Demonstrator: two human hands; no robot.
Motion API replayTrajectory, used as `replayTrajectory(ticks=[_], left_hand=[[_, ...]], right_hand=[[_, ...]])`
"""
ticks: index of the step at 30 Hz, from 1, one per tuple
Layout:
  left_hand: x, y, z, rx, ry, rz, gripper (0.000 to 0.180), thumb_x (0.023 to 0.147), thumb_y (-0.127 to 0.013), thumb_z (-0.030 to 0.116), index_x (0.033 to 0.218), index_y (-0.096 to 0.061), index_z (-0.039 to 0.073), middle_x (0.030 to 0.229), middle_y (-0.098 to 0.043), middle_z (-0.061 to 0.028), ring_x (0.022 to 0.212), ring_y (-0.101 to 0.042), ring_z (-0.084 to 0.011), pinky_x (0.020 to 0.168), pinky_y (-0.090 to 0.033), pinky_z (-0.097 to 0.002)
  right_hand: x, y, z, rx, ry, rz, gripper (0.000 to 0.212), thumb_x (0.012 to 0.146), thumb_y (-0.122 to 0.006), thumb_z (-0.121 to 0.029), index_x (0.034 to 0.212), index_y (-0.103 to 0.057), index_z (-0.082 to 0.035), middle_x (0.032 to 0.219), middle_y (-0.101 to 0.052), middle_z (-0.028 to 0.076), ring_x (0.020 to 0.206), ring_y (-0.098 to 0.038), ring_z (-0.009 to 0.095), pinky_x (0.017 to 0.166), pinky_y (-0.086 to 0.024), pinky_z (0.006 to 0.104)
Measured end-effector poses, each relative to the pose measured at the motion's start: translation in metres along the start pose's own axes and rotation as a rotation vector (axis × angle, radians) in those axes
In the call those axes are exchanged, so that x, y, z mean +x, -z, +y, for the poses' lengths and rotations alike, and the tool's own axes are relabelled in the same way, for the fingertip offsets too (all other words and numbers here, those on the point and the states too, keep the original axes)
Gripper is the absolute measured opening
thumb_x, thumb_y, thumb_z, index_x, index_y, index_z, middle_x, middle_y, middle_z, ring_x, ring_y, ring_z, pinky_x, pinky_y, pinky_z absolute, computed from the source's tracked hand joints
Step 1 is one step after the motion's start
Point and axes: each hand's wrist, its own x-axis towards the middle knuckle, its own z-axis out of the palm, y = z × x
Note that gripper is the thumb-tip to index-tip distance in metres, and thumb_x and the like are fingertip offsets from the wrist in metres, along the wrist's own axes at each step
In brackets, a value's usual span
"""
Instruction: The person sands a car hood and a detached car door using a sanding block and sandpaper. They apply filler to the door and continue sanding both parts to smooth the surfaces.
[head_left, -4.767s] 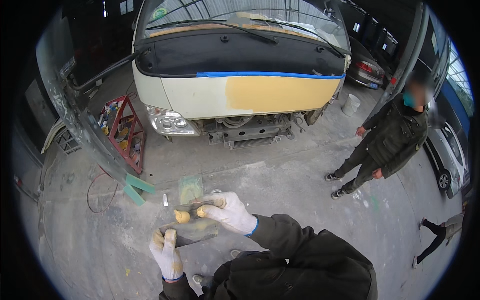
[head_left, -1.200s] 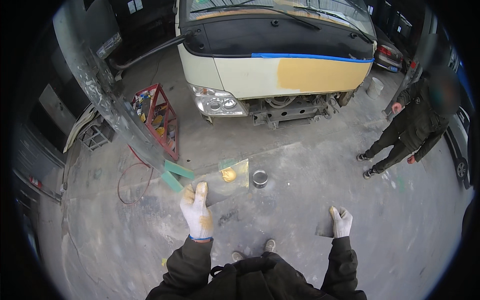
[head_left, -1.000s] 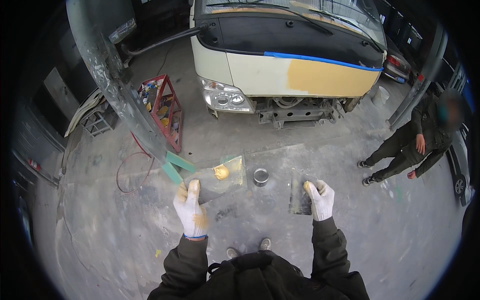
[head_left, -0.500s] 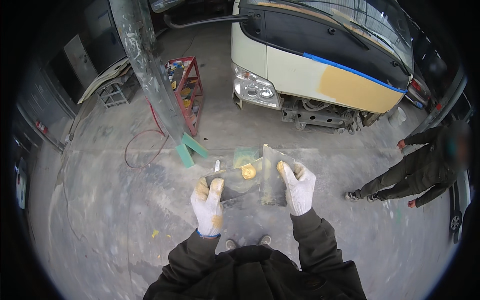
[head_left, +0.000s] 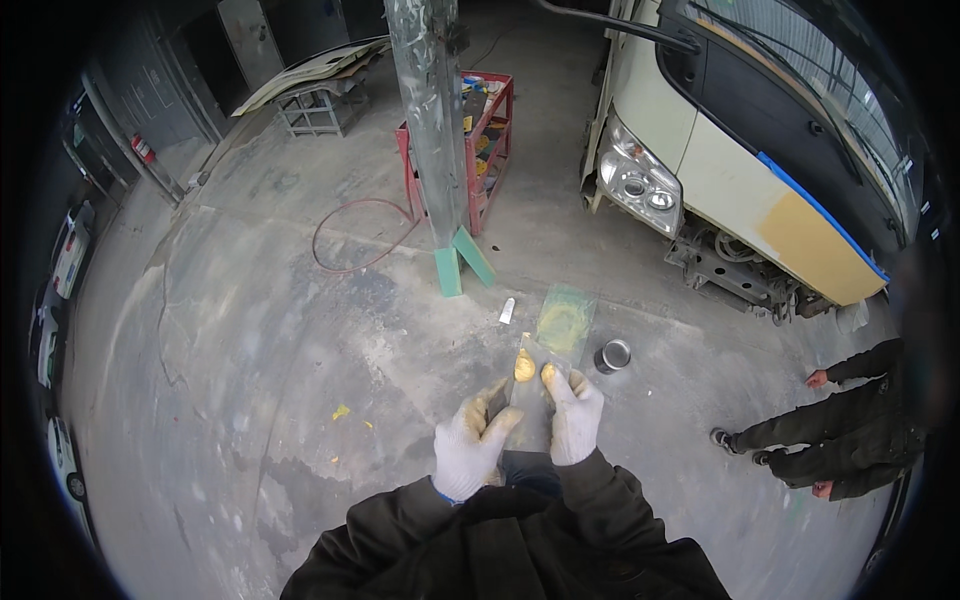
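Observation:
Both my hands wear white work gloves stained with yellow. My left hand [head_left: 472,442] is closed on a grey flat putty spreader, its thumb pointing inward. My right hand [head_left: 575,415] grips another flat grey putty spreader, thumb near the top edge. The two grey blades [head_left: 532,428] overlap between my hands, and I cannot tell fully where one ends. A lump of yellow putty [head_left: 524,366] sits near the upper end of the blades. Beyond them on the floor lie a green sheet smeared with yellow [head_left: 566,318], a white tube [head_left: 507,311] and a dark round can [head_left: 612,356].
Two green blocks [head_left: 449,273] lean at the foot of a metal column [head_left: 425,120]. Behind it stand a red cart [head_left: 505,130] and a red hose [head_left: 330,262]. A vehicle with a yellow-patched front [head_left: 800,235] is at right, near another person [head_left: 830,430].
My view has swung left. My hands have come closer together, and the spreaders that were held apart now overlap. The dark can has come into sight.

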Motion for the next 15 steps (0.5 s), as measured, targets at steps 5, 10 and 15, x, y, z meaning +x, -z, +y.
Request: replayTrajectory(ticks=[5,10,15], left_hand=[[0.048,0.038,-0.035,0.226,-0.045,-0.157,0.033,0.098,-0.068,0.015,0.121,-0.068,-0.009,0.089,-0.074,-0.0065,0.078,-0.065,-0.0066,0.072,-0.054,-0.0259],[0.141,0.087,-0.068,-0.290,0.155,-0.042,0.030,0.099,-0.067,0.019,0.119,-0.070,-0.003,0.088,-0.072,-0.0089,0.078,-0.061,-0.0077,0.073,-0.052,-0.0259],[0.241,0.128,-0.025,-0.502,0.054,0.176,0.023,0.100,-0.065,0.011,0.111,-0.069,-0.008,0.097,-0.071,-0.0061,0.089,-0.060,-0.0091,0.081,-0.051,-0.0256]], right_hand=[[0.055,-0.052,-0.002,0.000,0.152,0.011,0.021,0.099,-0.069,-0.015,0.109,-0.069,0.003,0.083,-0.063,-0.002,0.072,-0.053,0.005,0.067,-0.042,0.0220],[0.127,-0.099,-0.014,-0.158,0.176,-0.470,0.026,0.097,-0.064,-0.003,0.119,-0.068,0.010,0.110,-0.074,0.012,0.095,-0.067,0.012,0.088,-0.054,0.0253],[0.208,-0.175,-0.043,-0.436,-0.052,-0.886,0.031,0.097,-0.067,-0.006,0.126,-0.070,0.004,0.125,-0.073,0.012,0.111,-0.068,0.014,0.096,-0.054,0.0286]])
